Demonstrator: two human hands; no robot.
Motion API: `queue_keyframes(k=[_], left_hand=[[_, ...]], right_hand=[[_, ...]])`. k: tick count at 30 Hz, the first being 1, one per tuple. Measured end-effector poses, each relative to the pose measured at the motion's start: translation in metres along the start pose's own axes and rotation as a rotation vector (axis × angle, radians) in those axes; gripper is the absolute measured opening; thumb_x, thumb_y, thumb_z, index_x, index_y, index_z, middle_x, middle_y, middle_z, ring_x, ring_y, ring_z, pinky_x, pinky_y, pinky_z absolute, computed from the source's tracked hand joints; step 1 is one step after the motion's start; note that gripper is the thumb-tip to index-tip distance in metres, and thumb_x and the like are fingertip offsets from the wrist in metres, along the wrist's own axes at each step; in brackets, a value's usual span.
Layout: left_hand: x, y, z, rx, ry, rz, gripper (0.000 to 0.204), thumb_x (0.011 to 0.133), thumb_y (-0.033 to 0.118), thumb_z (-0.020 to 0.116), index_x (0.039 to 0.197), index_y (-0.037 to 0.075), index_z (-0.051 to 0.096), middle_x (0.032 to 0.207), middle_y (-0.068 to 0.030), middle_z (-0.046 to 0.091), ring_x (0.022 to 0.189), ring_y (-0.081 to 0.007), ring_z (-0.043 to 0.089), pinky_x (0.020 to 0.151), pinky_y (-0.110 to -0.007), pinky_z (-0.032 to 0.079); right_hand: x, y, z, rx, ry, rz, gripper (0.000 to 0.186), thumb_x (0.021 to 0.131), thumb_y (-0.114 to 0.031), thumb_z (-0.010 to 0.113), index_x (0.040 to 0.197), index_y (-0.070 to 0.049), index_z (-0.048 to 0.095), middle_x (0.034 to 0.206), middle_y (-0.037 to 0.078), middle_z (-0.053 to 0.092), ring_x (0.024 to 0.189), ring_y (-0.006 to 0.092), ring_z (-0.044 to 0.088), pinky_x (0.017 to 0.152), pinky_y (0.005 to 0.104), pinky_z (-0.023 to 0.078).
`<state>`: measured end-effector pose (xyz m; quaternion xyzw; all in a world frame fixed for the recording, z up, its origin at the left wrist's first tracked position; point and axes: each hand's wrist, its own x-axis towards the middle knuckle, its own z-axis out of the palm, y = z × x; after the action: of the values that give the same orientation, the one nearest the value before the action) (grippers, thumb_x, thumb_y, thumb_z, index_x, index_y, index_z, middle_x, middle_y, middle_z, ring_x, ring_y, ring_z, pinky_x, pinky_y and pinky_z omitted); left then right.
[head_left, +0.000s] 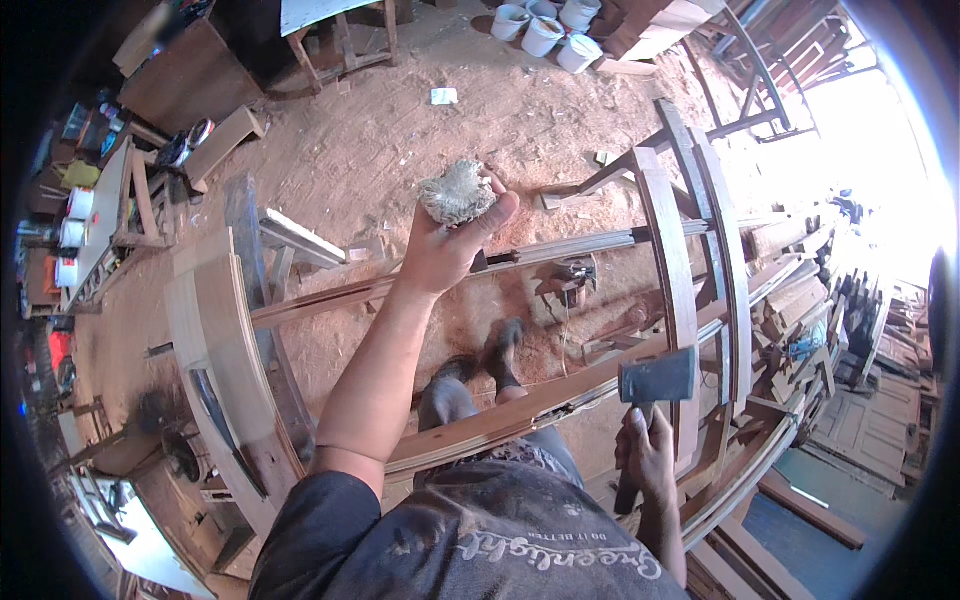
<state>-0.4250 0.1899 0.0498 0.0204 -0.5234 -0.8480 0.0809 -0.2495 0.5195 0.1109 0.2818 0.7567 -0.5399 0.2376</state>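
- The floor (pixel 350 130) spreads under everything, brown and strewn with what looks like sawdust and scraps.
- Two long rails, a far one (pixel 330 300) and a near one (pixel 560 395), run across the view. The person's feet (pixel 480 365) show between them.
- Boards lie crosswise to the rails: a curved-looking set on the left (pixel 205 330) and a darker pair on the right (pixel 665 250). The fisheye may account for the bend.
- White buckets (pixel 545 38) stand together at the far edge, well apart from the work.
- A power tool (pixel 575 285) sits between the rails, beyond the feet; its exact kind is hard to tell.
- The hammer (pixel 655 380) is upright in front of the right boards, its broad dark head above the fist and its handle running down below.
- The right hand (pixel 648 455) is clenched round that handle, just under the head. The left hand (pixel 455 245) is raised out over the far rail, grasping a wad; some of its fingers are hidden.
- The wad (pixel 458 192), pale and fibrous, sits in the left hand, well apart from the hammer. The step appears to be one of holding both things ready, with no blow being struck. The next move, I judge, calls for a firm grip on the hammer and a controlled hold on the loose-looking wad, with the left fingers away from the hammer's head.
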Motion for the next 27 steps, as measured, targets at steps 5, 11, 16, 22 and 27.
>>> queue_keyframes(k=[5,11,16,22,27], left_hand=[[0.009,-0.024,0.0,0.069,0.05,-0.069,0.018,0.095,0.02,0.072,0.097,0.01,0.057,0.072,0.0029,0.053,0.058,-0.0054,0.046,0.049,-0.022,0.035],[0.007,-0.049,-0.007,0.254,0.129,0.029,0.015,0.096,0.013,0.069,0.098,0.01,0.055,0.072,0.0037,0.049,0.057,-0.005,0.041,0.049,-0.022,0.031],[0.005,-0.046,-0.007,0.327,0.186,-0.079,0.025,0.092,0.026,0.077,0.084,0.007,0.062,0.074,0.0044,0.058,0.07,-0.0089,0.052,0.061,-0.029,0.042],[-0.001,-0.041,-0.002,0.418,0.222,-0.1,0.028,0.09,0.027,0.079,0.083,0.006,0.061,0.073,0.0021,0.057,0.068,-0.011,0.053,0.061,-0.03,0.043],[-0.001,-0.033,-0.001,0.316,0.243,-0.013,0.027,0.089,0.024,0.08,0.086,0.005,0.06,0.075,0.0015,0.058,0.068,-0.0113,0.054,0.061,-0.029,0.043]], right_hand=[[0.071,-0.064,-0.015,-0.182,-0.243,-0.145,0.029,0.104,-0.037,0.055,0.098,-0.009,0.049,0.065,-0.001,0.049,0.051,0.0079,0.049,0.044,0.0246,0.042],[0.152,-0.132,-0.006,-0.461,-0.447,-0.294,0.044,0.102,-0.038,0.058,0.116,0.003,0.057,0.068,0.005,0.059,0.062,0.01,0.056,0.056,0.0298,0.046],[0.181,-0.172,0.021,-0.557,-0.57,-0.378,0.051,0.101,-0.041,0.058,0.116,0.008,0.057,0.07,0.011,0.061,0.065,0.0149,0.059,0.061,0.0339,0.048],[0.203,-0.179,0.042,-0.558,-0.634,-0.41,0.054,0.1,-0.042,0.059,0.123,0.007,0.056,0.074,0.013,0.064,0.071,0.0193,0.064,0.068,0.0352,0.05],[0.213,-0.18,0.048,-0.507,-0.618,-0.372,0.06,0.099,-0.045,0.06,0.123,0.01,0.055,0.077,0.012,0.065,0.074,0.0152,0.063,0.07,0.0328,0.05]])
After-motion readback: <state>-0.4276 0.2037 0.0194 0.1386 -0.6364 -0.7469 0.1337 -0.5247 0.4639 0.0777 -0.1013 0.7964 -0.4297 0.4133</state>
